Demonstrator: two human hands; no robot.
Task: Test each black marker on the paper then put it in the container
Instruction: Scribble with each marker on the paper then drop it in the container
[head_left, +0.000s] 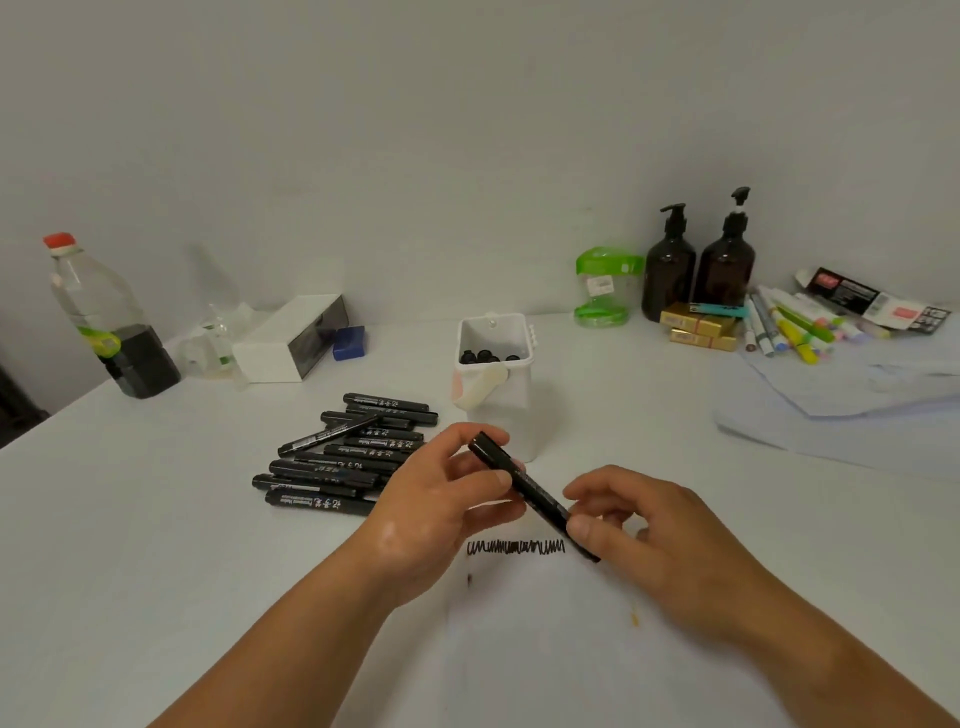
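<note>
A black marker (530, 491) slants above the scribbled paper (545, 649), pinched in the grip of the left hand (441, 499) at its upper end and the right hand (649, 530) at its lower. The white container (511, 410) stands beyond, near piled markers (343, 457) on the counter (156, 519).

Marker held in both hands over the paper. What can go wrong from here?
1. The right hand covers the lower end of the marker; if it is uncapped, ink may smear the fingers or the paper.
2. The container stands just behind the left hand; a quick lift might knock it.
</note>
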